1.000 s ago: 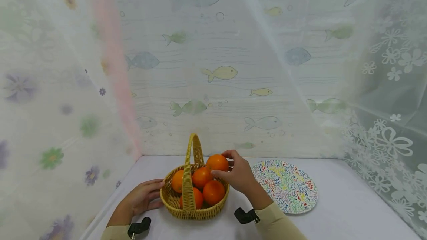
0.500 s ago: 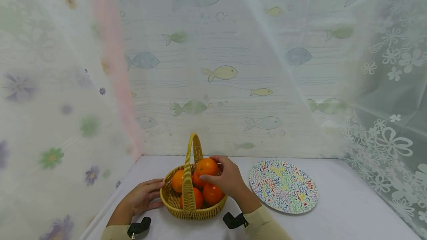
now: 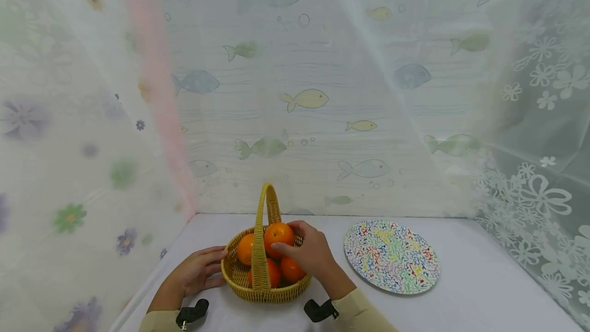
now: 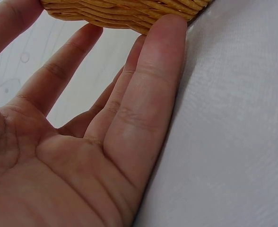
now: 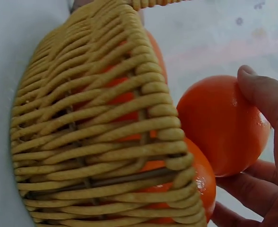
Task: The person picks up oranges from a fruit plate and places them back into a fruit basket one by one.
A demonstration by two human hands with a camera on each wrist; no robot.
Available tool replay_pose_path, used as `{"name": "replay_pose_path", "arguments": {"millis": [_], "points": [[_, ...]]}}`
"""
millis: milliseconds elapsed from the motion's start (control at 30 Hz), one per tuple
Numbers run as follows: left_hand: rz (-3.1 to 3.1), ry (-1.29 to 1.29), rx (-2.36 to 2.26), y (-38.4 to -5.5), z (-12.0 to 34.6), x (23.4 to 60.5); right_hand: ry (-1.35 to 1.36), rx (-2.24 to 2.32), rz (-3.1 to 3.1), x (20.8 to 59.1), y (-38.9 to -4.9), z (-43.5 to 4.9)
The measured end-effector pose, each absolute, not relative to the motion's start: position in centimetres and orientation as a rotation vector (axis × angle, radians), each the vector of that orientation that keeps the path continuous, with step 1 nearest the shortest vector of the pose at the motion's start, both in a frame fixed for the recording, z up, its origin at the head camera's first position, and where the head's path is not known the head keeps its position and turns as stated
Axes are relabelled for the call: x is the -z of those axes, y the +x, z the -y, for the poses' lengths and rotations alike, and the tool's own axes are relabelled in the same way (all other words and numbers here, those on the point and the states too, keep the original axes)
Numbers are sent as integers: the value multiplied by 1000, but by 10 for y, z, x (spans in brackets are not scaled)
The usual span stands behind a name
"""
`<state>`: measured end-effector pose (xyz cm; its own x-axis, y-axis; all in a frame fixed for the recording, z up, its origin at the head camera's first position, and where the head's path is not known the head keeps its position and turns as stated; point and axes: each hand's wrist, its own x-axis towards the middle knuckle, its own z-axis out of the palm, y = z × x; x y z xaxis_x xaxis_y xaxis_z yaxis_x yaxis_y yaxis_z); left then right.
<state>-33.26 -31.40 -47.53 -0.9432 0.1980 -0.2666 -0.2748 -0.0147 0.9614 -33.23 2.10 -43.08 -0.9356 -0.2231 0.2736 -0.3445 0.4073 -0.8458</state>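
A yellow woven basket (image 3: 276, 296) with a tall arched handle stands on the white table and holds several oranges. My right hand (image 3: 313, 252) grips one orange (image 3: 278, 236) between thumb and fingers, on top of the others by the handle. Around it lie a left orange (image 3: 245, 249), a front orange (image 3: 275, 270) and a right orange (image 3: 291, 270), partly hidden by the handle and hand. With extended fingers, my left hand (image 3: 200, 273) touches the basket's left side. The left wrist view shows its fingertips against the wicker wall (image 4: 125, 12).
A round plate (image 3: 392, 257) with a multicoloured speckled pattern lies flat to the right of the basket. Sheer curtains printed with fish (image 3: 309, 99) and flowers hang behind and at both sides of the white tabletop (image 3: 479, 270).
My right hand has moved left and slightly down, carrying the orange from the basket's right rear side to near the handle. The left hand and the plate have stayed put.
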Motion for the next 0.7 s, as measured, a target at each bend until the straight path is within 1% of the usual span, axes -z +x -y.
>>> {"name": "replay_pose_path", "arguments": {"millis": [267, 700], "points": [[-1945, -100, -2017, -333, 314, 475, 505, -1591, 2556, 435, -329, -16], [-1944, -126, -2010, -334, 313, 473, 581, -1550, 2556, 434, -325, -12]]}}
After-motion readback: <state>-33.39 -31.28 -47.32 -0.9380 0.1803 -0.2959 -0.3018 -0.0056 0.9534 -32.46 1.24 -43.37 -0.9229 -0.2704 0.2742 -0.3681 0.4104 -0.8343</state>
